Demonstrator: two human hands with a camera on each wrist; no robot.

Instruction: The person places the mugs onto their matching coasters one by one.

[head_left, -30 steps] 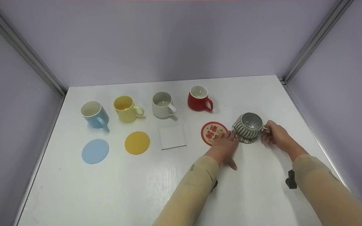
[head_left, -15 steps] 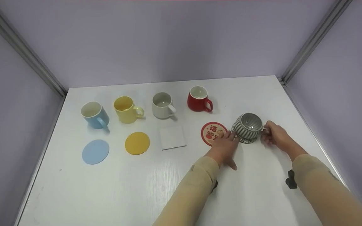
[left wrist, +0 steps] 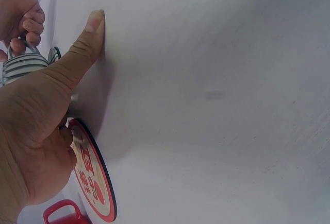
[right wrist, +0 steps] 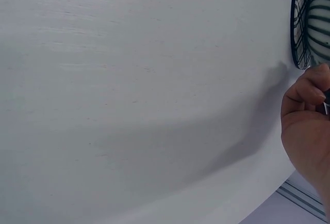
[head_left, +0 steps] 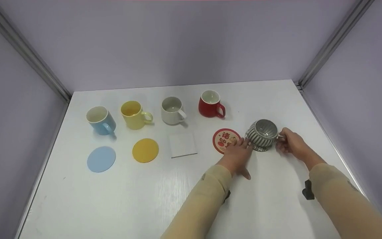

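A striped grey-and-white cup point(head_left: 262, 134) stands on a round checked coaster point(head_left: 261, 149) at the right of the table. My right hand point(head_left: 293, 144) pinches the cup's handle with curled fingers; the right wrist view shows the same hand point(right wrist: 308, 115) at its edge. With fingers extended, my left hand point(head_left: 238, 155) lies flat over the edge of the red-rimmed coaster point(head_left: 222, 140), its fingertips at the checked coaster's left side. In the left wrist view, the thumb of my left hand point(left wrist: 44, 116) sticks out, and its other fingers are partly hidden.
Along the back stand a blue mug point(head_left: 102, 122), a yellow mug point(head_left: 134, 118), a white mug point(head_left: 171, 114) and a red mug point(head_left: 207, 108). In front lie a blue coaster point(head_left: 101, 159), a yellow coaster point(head_left: 145, 150) and a square white coaster point(head_left: 182, 145). Walls enclose the table's back and sides.
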